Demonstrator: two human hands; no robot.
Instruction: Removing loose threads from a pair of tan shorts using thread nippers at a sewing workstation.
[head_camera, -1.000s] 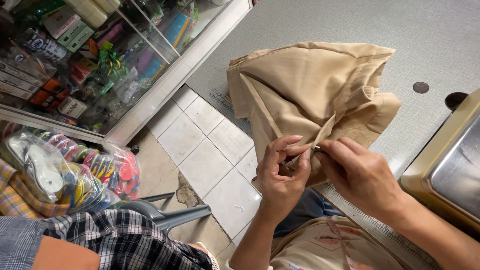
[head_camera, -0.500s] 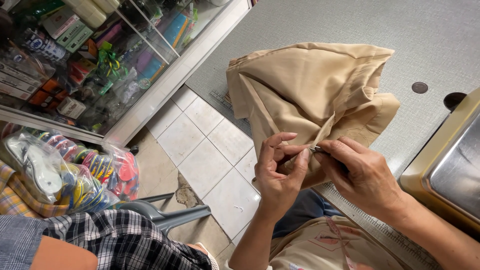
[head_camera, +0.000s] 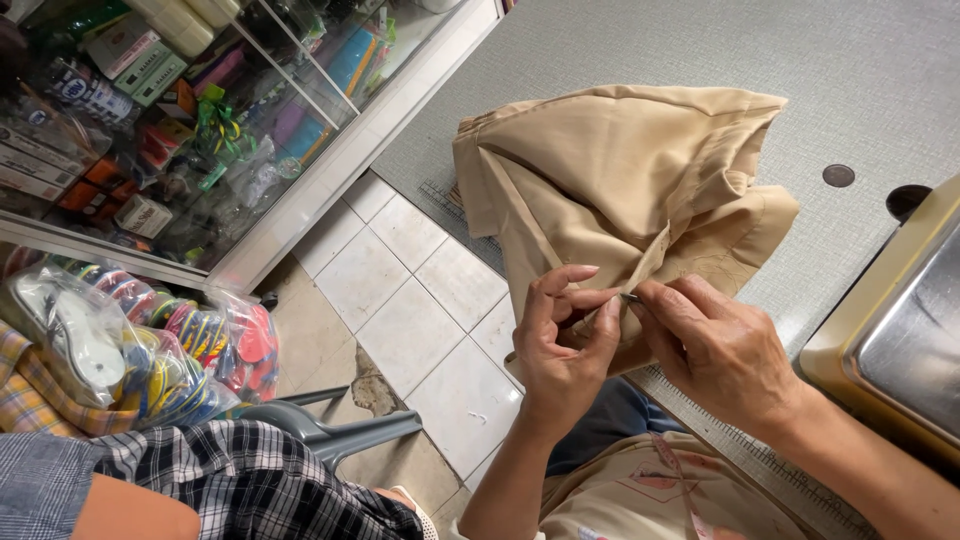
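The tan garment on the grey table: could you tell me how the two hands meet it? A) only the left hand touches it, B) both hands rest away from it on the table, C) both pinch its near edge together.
C: the left hand and right hand pinch the tan garment at one spot on its near edge.

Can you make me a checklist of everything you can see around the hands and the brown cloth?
Surface: grey textured tabletop with a ruler strip along its near edge.
Job's things: tan garment lies bunched on the table; a small metal tool, too small to tell which kind, sits at its seam.
Clutter: two dark round spots in the tabletop; a beige machine edge on the right.
Hands: left hand pinches the garment's edge; right hand pinches the small tool against the cloth.
Cables: nothing seen.
Surroundings: glass display case full of packaged goods, bagged colourful sandals, tiled floor, a grey plastic chair, another person's plaid sleeve.
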